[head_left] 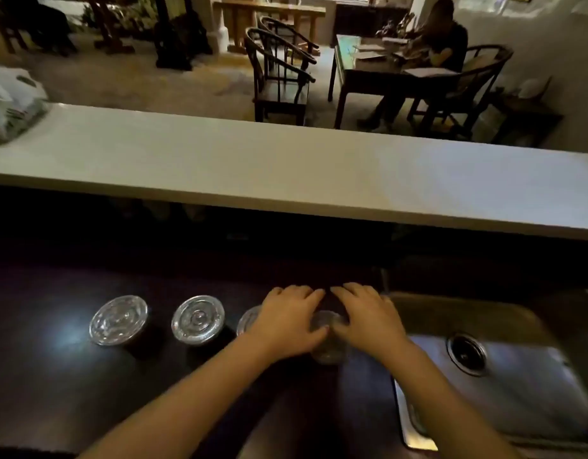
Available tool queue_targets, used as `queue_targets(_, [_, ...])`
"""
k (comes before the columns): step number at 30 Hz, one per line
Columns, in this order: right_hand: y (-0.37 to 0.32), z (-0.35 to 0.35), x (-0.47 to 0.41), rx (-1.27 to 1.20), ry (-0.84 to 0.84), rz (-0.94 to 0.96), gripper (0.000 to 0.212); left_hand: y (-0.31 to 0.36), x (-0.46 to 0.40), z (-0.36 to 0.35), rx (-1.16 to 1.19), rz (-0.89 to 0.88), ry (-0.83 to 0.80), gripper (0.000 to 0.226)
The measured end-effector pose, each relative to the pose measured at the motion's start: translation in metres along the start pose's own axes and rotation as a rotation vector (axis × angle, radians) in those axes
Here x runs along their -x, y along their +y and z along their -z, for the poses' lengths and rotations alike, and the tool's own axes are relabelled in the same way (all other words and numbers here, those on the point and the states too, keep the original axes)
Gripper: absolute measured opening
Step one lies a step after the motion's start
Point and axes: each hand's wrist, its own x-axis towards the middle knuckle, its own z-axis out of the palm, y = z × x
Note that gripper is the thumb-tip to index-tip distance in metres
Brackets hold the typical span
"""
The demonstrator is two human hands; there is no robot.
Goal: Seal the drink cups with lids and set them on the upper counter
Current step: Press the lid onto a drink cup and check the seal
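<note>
Several dark drink cups stand in a row on the dark lower counter. Clear lids sit on the left cup and the second cup. A third lidded cup is half hidden behind my left hand. My left hand and my right hand both lie flat on the clear lid of the fourth cup, fingers spread over its rim. The white upper counter runs across the view above, with no cups on it.
A steel sink with a round drain lies right of the cups. A plastic bag rests on the upper counter's left end. Beyond are wooden chairs and a table with a seated person.
</note>
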Motion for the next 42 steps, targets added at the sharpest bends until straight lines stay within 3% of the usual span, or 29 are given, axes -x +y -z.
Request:
queue_targets(5, [0.005, -0.034, 0.021, -0.128, -0.145, 0.042, 0.061, 0.014, 0.015, -0.037, 0.022, -0.103, -0.046, 0.059])
queue_targets(13, [0.016, -0.063, 0.038, -0.343, -0.022, 0.021, 0.064, 0.019, 0.031, -0.053, 0.172, -0.102, 0.070, 0.055])
queue_targets(19, [0.016, -0.081, 0.080, -0.368, 0.093, 0.072, 0.064, 0.034, 0.065, -0.066, 0.219, -0.114, 0.072, 0.058])
queue_targets(22, [0.009, -0.090, 0.092, -0.393, 0.178, 0.035, 0.064, 0.044, 0.072, -0.072, 0.251, -0.043, 0.101, 0.060])
queue_targets(28, [0.004, -0.118, 0.083, -0.411, 0.159, -0.026, 0.056, 0.049, 0.061, -0.092, 0.232, 0.060, 0.084, 0.058])
queue_targets(34, [0.001, -0.124, 0.082, -0.327, 0.297, -0.055, 0.055, 0.043, 0.058, -0.096, 0.234, -0.017, 0.101, 0.055])
queue_targets(40, [-0.010, -0.123, 0.106, -0.265, 0.336, -0.203, 0.055, 0.025, 0.044, -0.086, 0.167, -0.233, -0.084, 0.058])
queue_targets(42, [-0.007, -0.117, 0.120, -0.263, 0.396, -0.224, 0.050, 0.028, 0.041, -0.080, 0.185, -0.217, -0.033, 0.061])
